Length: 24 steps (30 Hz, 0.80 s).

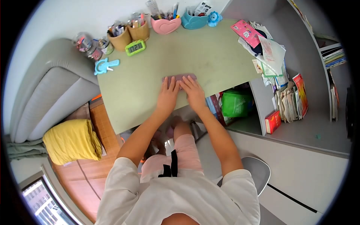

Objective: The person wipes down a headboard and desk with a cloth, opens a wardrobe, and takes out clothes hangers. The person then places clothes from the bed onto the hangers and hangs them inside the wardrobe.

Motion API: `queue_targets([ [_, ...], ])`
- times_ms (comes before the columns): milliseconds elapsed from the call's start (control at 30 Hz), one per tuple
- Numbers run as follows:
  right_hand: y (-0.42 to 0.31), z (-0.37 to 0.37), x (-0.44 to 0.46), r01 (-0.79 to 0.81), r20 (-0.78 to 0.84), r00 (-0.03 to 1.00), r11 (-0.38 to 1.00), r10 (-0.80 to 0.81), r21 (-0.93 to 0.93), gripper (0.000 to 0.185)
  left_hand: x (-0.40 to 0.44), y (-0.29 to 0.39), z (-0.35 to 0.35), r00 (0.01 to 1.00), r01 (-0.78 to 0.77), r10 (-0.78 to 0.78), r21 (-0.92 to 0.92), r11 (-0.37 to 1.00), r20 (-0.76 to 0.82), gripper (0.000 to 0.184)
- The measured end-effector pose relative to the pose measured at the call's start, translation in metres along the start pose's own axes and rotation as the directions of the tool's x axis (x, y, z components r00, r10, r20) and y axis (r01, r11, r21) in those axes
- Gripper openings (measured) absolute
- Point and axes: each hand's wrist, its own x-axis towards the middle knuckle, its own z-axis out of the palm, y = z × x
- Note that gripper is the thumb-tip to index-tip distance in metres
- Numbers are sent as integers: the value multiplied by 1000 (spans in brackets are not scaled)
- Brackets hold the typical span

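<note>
The thing under the hands is a mauve, long and low piece [179,77], with its long side going from left to right. It has a dull, plain surface and rounded ends. It may be a folded cloth, but it looks small in this view and the fingers cover much of it, so I cannot say this surely.

It lies on the pale green table [157,60], near the middle of the top. The left hand [168,94] is over its left part and the right hand [193,92] is over its right part. Both hands are open, palms down, with the fingers stretched toward the far side. The piece shows between the fingers and a little beyond the fingertips.

On the far left part of the table there is a green digital clock [135,47], and near the left edge a light blue object [104,66]. At the far edge stands a pink holder [165,25] with pens.
</note>
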Motion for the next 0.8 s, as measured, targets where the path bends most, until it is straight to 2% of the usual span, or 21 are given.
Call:
queue_targets([
  [167,73,-6,35,-42,-37,998,999,41,-1,56,81,11,33,1000,-29,29,18,999,4,58],
  [367,190,-23,74,-74,-34,997,997,73,-27,59,198,38,88,997,-77,78,-8,997,22,53],
  [600,311,-70,60,-239,-44,971,964,236,-119,63,306,122,139,973,-198,205,-76,977,104,52],
  [700,336,-85,35,-327,-86,944,934,317,-145,62,326,158,152,952,-255,273,-137,957,136,51],
  [800,328,-92,19,-385,-131,921,905,366,-180,57,325,169,152,932,-300,325,-165,940,159,49],
])
